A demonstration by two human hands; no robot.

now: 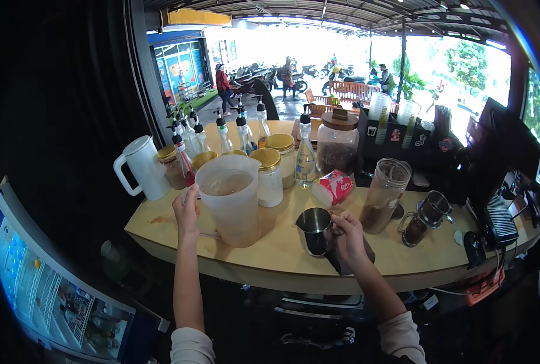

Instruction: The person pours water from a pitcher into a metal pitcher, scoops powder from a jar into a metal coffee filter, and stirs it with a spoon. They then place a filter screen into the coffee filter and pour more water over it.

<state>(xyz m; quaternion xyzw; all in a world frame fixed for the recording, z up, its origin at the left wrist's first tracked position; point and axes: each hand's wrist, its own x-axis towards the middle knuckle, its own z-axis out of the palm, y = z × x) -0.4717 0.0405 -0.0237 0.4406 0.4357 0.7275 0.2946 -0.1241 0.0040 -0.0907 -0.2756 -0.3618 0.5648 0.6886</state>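
My left hand [188, 212] is closed at the left side of a large translucent plastic pitcher [230, 206], where its handle is. Brownish liquid shows inside the pitcher, which stands on the wooden counter. My right hand [348, 235] grips a dark metal milk jug [315, 227] by its handle, its open top facing up. Whether the jug touches the counter I cannot tell. Behind the two vessels are a white jar with a gold lid [271, 182] and a pink-and-white packet [333, 187].
Pump bottles [224, 136] and a white lidded jug [144, 167] line the back left. Rightward stand a wood-lidded jar [338, 145], a tall glass jar of brown powder [384, 197] and a glass mug with a metal dripper [418, 224]. A fridge [57, 291] is lower left.
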